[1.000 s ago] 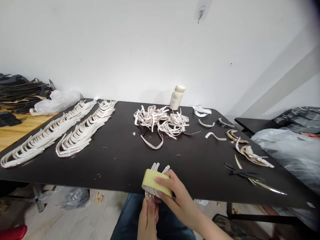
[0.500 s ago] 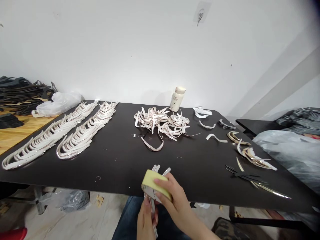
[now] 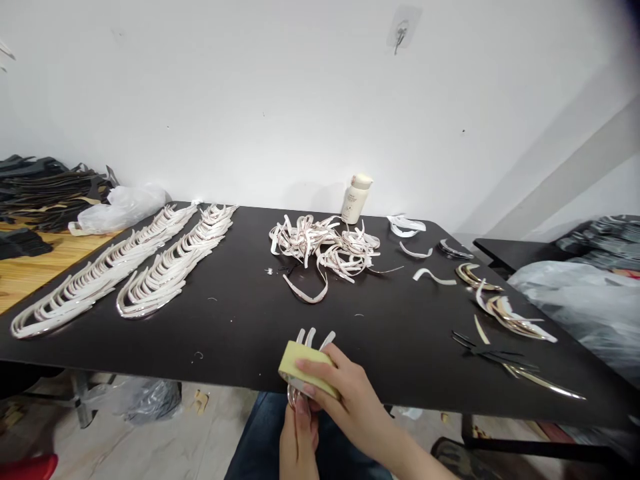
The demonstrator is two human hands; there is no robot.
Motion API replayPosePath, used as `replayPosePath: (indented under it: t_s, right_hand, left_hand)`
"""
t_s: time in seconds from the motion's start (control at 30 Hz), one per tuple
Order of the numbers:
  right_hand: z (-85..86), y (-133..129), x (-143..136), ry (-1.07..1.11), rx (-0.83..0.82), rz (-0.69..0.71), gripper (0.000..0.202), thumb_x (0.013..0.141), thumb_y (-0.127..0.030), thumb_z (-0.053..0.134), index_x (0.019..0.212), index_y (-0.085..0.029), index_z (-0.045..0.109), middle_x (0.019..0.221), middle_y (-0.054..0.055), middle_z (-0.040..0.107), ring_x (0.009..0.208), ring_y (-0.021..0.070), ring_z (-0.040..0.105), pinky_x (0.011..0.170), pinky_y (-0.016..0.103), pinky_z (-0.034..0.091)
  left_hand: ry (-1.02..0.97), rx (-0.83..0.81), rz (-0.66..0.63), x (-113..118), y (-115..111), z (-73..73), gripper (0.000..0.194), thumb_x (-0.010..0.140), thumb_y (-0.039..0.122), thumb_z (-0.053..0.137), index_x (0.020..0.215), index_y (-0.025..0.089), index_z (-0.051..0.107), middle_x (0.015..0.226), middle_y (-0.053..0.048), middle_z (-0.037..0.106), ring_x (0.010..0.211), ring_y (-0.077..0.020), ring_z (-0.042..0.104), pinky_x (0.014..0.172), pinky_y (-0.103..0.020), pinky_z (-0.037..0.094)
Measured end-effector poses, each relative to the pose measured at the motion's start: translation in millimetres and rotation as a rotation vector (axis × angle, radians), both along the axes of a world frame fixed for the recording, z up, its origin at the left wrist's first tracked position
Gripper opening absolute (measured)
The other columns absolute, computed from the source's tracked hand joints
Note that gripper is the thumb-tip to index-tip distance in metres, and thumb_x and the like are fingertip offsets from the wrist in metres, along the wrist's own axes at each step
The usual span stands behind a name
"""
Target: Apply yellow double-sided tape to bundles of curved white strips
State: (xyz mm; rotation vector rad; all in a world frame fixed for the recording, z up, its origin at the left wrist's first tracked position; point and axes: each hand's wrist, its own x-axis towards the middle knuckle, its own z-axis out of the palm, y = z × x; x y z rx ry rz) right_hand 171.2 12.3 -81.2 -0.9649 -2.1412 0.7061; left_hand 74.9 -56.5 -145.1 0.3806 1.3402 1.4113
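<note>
Roll [image 3: 300, 360], strips [image 3: 310, 338]: at table's [image 3: 240, 340] near edge | right hand [image 3: 347, 393]: gripping roll | left hand [image 3: 300, 433]: pinching strips | step: seemingly binding strips | next: likely calls for steady strips, snug wrap

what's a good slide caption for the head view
Right-hand fingers hold a yellow roll at curved strips gripped by left-hand fingers, at a dark table spread with more strips.

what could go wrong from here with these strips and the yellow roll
The strips might slip in the left hand, since their ends splay apart. The yellow roll, in the right hand by the table edge, could drop to the floor. Tugging the tangled pile might tip the bottle beside it.
</note>
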Motion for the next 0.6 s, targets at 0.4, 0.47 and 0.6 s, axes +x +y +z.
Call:
replayPosePath:
  t_s: [0.4,0.47,0.6]
  right_hand:
    - [11.4,0.2,-16.0,-0.067,-0.070,-0.035,0.023,0.088,-0.033,0.058,0.106,-0.025,0.070,0.083,0.003,0.053,0.069,0.0145,0.056,0.063,0.025,0.045]
    - [17.1,2.8,-19.4,0.014,-0.108,-0.063,0.019,0.086,-0.032,0.060,0.099,-0.023,0.070,0.084,0.003,0.056,0.071,0.0145,0.057,0.065,0.025,0.045]
    - [30.8,7.7,-13.7,0.207,-0.292,-0.203,0.027,0.084,-0.037,0.062,0.106,-0.022,0.064,0.088,0.002,0.061,0.073,0.0150,0.058,0.067,0.025,0.047]
  left_hand:
    - [0.071,-0.045,0.045,-0.3,2.2,0.3,0.067,0.060,0.079,0.058,0.077,0.015,0.066,0.047,0.008,0.037,0.044,-0.0077,0.031,0.042,-0.021,0.023]
    - [0.063,-0.030,0.017,-1.9,2.1,-2.6,0.066,0.061,0.079,0.057,0.071,0.015,0.063,0.046,0.008,0.034,0.042,-0.0066,0.029,0.041,-0.020,0.020]
    - [0.028,-0.003,-0.044,-4.9,1.7,-5.8,0.068,0.061,0.083,0.052,0.063,0.015,0.057,0.044,0.010,0.031,0.039,-0.0039,0.022,0.042,-0.019,0.014]
